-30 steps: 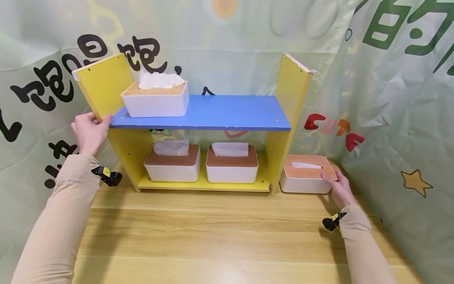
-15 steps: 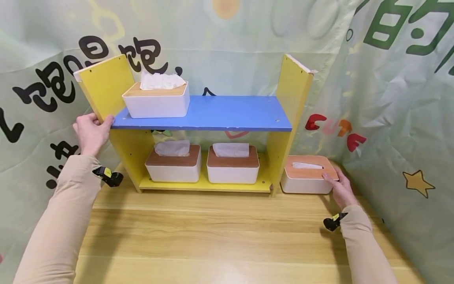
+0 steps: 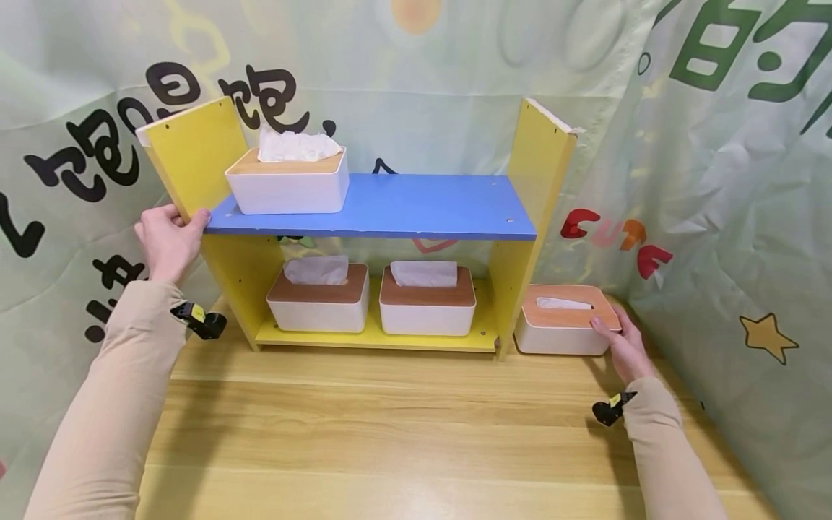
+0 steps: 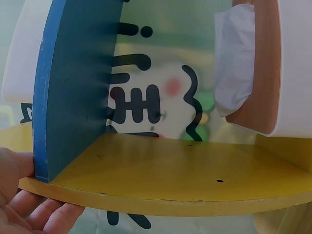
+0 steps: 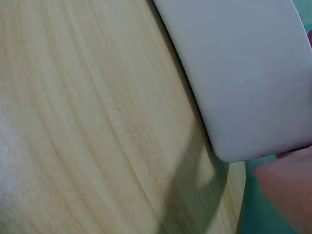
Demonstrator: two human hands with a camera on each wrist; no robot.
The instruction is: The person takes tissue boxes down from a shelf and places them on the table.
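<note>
My left hand [image 3: 167,242] grips the front edge of the yellow left side panel [image 3: 198,155] of a two-tier shelf, thumb at the end of the blue board [image 3: 429,206]. In the left wrist view, the fingers [image 4: 46,212] wrap behind the panel. My right hand [image 3: 627,350] holds the right end of a white tissue box [image 3: 562,339] with a wood-coloured lid, thumb on the lid's edge. This box sits on the table against the shelf's right side, a flat tissue in its slot. The right wrist view shows its white wall [image 5: 239,78] close up.
One tissue box [image 3: 286,191] stands at the left of the blue board. Two more, a left box [image 3: 318,316] and a right box [image 3: 427,320], stand on the yellow bottom board. Printed cloth [image 3: 715,217] hangs behind and at both sides of the wooden table [image 3: 403,426].
</note>
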